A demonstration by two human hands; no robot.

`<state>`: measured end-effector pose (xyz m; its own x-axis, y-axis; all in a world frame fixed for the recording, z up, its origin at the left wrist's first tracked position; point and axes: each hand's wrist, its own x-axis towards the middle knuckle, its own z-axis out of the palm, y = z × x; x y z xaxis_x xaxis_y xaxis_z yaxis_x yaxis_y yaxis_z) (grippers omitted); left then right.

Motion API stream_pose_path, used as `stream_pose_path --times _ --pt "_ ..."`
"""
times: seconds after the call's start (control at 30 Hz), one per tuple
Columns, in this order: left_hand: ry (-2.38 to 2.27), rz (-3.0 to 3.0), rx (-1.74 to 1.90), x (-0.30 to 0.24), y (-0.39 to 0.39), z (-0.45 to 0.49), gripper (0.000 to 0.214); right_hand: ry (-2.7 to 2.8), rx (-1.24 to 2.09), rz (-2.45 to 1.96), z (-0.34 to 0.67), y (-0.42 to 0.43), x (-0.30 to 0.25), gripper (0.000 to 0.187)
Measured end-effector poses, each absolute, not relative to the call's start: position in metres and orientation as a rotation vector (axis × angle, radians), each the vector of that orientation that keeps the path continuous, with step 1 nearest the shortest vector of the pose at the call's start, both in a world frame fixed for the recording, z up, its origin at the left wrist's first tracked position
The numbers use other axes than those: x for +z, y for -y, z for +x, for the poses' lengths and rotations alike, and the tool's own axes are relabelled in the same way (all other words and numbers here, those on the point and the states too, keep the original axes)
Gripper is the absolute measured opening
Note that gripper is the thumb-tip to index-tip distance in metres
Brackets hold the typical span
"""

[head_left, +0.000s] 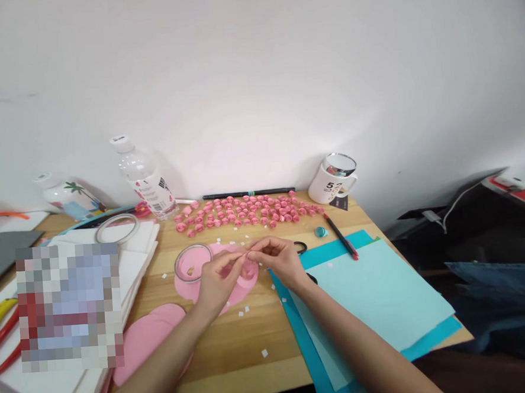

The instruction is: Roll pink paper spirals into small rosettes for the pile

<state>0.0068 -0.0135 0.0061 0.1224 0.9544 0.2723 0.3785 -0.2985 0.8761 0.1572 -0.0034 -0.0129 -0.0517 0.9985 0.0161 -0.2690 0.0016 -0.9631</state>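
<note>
Both hands meet over pink paper sheets (224, 294) in the middle of the table. Thumb and fingers of my left hand (219, 276) are pinched together. Opposite it, my right hand (279, 259) pinches too, its fingertips touching the left ones. A curled pink paper strip (248, 271) hangs just below the fingertips, its upper end between them. A roll of tape (176, 264) lies left of my left hand. Beyond the hands, several rolled pink paper flowers (245, 211) are spread in rows along the wall side.
Light blue paper (376, 308) lies at the right, with a red-and-black pen (341, 237) at its top edge. A white mug (322, 187) and a clear bottle (148, 180) stand by the wall. White foam sheets (133, 269) are stacked left. Small white squares (265, 353) dot the table.
</note>
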Motion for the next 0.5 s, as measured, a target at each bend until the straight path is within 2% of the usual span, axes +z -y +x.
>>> stream_pose_path --times 0.3,0.5 --pt "-1.305 1.621 1.126 0.0057 0.0121 0.0055 0.012 1.003 1.316 -1.081 0.1572 0.0032 -0.0143 0.015" --pt "-1.320 1.552 1.140 0.0036 0.0082 0.0024 0.012 1.057 1.356 -1.118 0.1579 0.0041 -0.0083 0.019"
